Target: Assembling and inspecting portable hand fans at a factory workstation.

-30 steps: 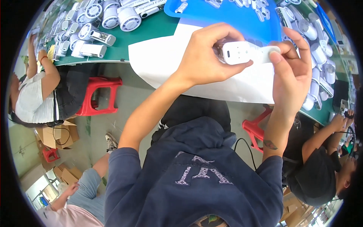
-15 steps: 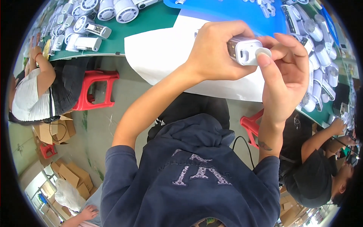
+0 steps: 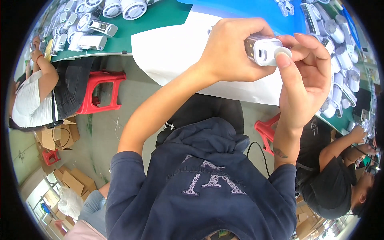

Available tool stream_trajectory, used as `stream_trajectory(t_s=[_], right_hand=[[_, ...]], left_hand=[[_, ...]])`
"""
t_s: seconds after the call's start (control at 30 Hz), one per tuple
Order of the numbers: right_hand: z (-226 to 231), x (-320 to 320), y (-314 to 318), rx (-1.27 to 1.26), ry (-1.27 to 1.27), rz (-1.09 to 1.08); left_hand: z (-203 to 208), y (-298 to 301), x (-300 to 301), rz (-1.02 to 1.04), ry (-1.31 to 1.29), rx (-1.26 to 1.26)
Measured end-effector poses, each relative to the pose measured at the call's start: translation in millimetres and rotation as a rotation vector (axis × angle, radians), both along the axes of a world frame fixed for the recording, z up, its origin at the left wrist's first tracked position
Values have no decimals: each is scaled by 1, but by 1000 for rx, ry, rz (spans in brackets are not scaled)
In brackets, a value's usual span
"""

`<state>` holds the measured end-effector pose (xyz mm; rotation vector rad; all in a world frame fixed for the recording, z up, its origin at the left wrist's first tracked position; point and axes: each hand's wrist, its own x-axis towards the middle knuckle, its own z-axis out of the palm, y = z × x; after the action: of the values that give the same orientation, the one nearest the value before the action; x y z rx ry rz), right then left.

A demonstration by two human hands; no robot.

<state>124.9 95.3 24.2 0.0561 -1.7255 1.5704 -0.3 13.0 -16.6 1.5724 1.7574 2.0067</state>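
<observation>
My left hand [image 3: 228,54] is closed around a white plastic device housing [image 3: 263,56], held up over the table's near edge. The housing has a brownish see-through side, and its end with a small slot faces me. Against that end lies a small white plastic piece with a rounded tip [image 3: 273,53]. My right hand [image 3: 306,80] pinches this piece by the tip, the thumb in front and the index finger behind. The other right fingers are partly spread. How far the piece goes into the housing cannot be seen.
White paper [image 3: 164,52] overhangs the green table [image 3: 160,22]. A blue tray [image 3: 240,10] with small white parts lies beyond. White housings and small fans [image 3: 134,10] are heaped left, more housings [image 3: 340,56] right. Red stools [image 3: 102,92] and co-workers flank me.
Both hands have moved slightly to the right with the housing and the small piece. At the lower left, another person has shifted position.
</observation>
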Motion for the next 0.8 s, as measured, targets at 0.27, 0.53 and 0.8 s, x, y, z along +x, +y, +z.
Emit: stream_trajectory(t_s=[0.27,0.53,0.8], right_hand=[[-3,1,2,7,10,-11],[-5,4,2,16,-41,-102],[-4,3,2,36,-49,-110]], left_hand=[[0,-1,3,54,49,-24],[1,0,3,57,41,-23],[2,0,2,73,60,-15]])
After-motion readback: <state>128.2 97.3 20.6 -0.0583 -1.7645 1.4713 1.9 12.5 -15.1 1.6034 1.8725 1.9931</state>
